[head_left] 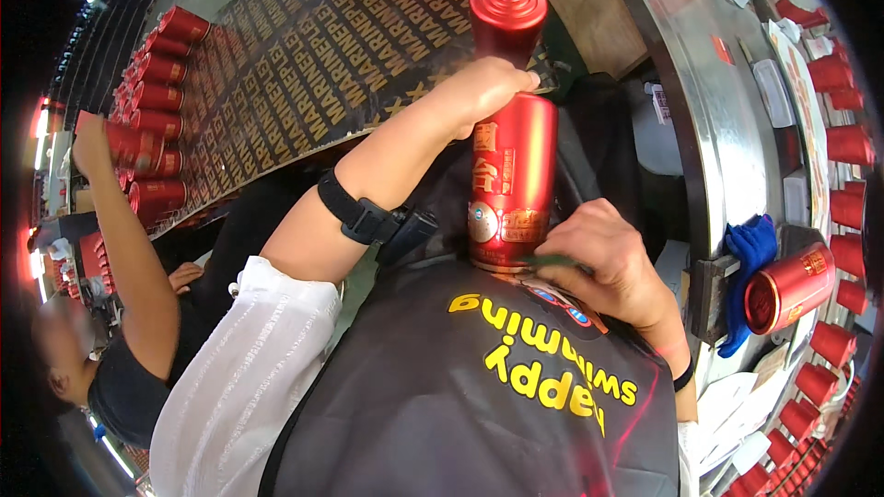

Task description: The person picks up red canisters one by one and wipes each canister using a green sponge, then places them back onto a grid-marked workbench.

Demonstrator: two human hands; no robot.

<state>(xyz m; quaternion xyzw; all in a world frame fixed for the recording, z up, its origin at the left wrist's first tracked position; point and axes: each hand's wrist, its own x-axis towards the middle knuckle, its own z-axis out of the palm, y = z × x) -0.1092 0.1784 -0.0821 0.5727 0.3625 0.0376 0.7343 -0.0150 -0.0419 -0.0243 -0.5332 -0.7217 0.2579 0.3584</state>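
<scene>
Red bottle (512,143) upright against person's dark apron (460,387), open neck on top. Left hand (483,92), grip closed round shoulder just below neck. Right hand (608,262) at base, fingers curled on lower edge, pinching small dark item, kind unclear. Judgement: keep upper hold firm, body steady on apron, so work at base stays accurate. Bottle spans both grips. Second red bottle (790,287) lies sideways near blue cloth (750,248) on metal surface (709,129).

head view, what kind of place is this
Probably a bottling or packing line: many alike red bottles stand on a board, more ride a metal conveyor, and the person's hands hold a red bottle.
</scene>
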